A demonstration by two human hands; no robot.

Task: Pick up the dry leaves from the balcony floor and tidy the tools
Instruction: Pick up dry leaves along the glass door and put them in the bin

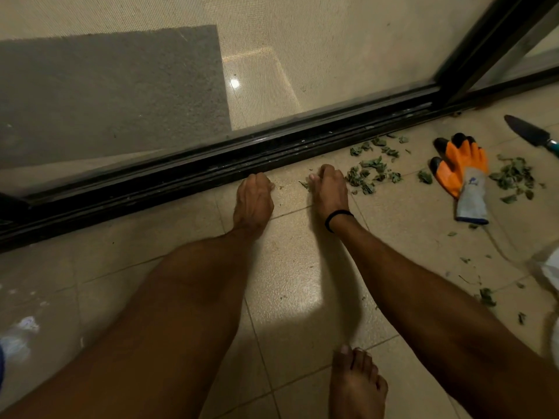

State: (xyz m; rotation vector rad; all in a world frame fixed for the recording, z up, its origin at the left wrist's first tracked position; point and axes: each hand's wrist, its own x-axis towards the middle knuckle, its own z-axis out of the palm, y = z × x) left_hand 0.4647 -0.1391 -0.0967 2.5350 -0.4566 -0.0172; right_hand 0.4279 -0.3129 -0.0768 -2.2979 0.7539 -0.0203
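I judge the job barely begun. My left hand (253,198) and right hand (330,189) rest curled on the tiles by the door track (211,166), the right over a leaf scrap (304,185), but I cannot tell whether either grips anything. Dry leaves (370,173) lie in three loose patches, all rightward of the right hand. Further right I count one orange glove (459,164) and one trowel (527,131), both untidied.
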